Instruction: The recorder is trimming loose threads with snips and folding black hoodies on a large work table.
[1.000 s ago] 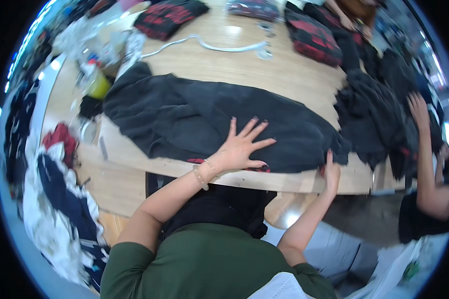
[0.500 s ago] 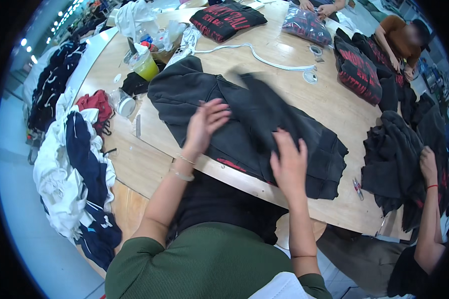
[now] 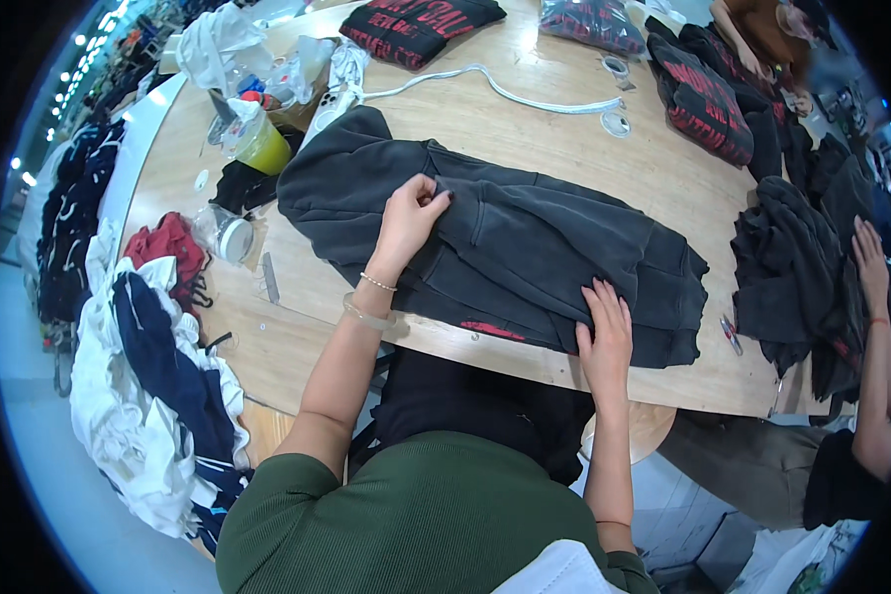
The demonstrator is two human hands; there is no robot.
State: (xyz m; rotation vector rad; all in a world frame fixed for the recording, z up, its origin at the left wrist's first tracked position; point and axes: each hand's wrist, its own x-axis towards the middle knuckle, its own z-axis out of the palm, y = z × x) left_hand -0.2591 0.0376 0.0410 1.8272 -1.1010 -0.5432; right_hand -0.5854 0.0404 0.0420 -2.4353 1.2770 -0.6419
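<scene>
A dark charcoal hooded sweatshirt (image 3: 544, 233) lies spread across the table in front of me, its hood end at the left and ribbed edges at the right. One sleeve lies folded lengthwise over the body. A strip of red print (image 3: 492, 330) shows along the near edge. My left hand (image 3: 413, 213) has its fingers curled in a pinch on the fabric near the upper middle. Flat on the lower right of the garment rests my right hand (image 3: 607, 322), fingers stretched out.
Small snips (image 3: 731, 335) lie right of the sweatshirt, near a co-worker's hand (image 3: 869, 259) on another dark garment (image 3: 797, 267). A yellow drink cup (image 3: 260, 146), a clear jar (image 3: 230, 236) and red cloth (image 3: 171, 259) stand left. White cord (image 3: 495, 83) and folded dark garments (image 3: 421, 30) lie beyond.
The sleeve that was swinging in a blur now lies flat along the sweatshirt. My left hand has gone from spread fingers to a pinch, and my right hand has settled on the fabric.
</scene>
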